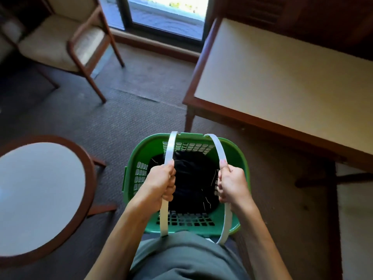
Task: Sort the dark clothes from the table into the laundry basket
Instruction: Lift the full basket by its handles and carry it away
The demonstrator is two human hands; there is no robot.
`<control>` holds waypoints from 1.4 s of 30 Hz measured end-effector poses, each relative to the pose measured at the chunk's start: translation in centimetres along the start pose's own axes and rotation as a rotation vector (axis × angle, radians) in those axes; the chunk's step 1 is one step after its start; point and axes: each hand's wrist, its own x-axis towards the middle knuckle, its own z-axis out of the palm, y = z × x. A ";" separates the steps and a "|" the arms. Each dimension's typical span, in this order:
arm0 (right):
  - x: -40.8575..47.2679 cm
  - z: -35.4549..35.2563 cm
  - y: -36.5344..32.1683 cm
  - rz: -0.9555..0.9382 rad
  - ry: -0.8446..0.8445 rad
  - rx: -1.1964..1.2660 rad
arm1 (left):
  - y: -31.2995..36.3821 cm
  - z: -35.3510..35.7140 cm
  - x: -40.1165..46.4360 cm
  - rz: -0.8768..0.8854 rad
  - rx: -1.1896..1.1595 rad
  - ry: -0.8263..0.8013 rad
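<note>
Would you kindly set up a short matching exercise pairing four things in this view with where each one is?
Things:
1. dark clothes
2. left hand
3. round table
4. armchair

Places:
A. far left, near the glass door
B. inside the green laundry basket
C. near left, beside the basket
D. closed on a white handle

Pairs: 1-B, 2-D, 3-C, 4-A
</note>
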 end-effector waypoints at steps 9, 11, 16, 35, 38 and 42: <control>2.0 9.9 -5.2 -0.229 -0.186 -0.252 | 2.6 -7.8 -0.9 0.145 -0.234 0.151; 3.0 11.3 -6.3 -0.261 -0.212 -0.259 | 3.6 -8.8 -0.6 0.175 -0.251 0.179; 5.5 14.3 -10.1 -0.266 -0.288 -0.232 | 6.5 -11.0 0.3 0.222 -0.281 0.283; 16.3 34.0 -22.7 -0.251 -0.256 -0.143 | 24.6 -27.1 9.9 0.269 -0.215 0.337; 17.4 36.1 -25.2 -0.246 -0.217 -0.105 | 28.9 -28.5 11.9 0.272 -0.182 0.272; 19.9 39.1 -29.3 -0.290 -0.163 -0.087 | 35.1 -29.6 15.0 0.259 -0.135 0.173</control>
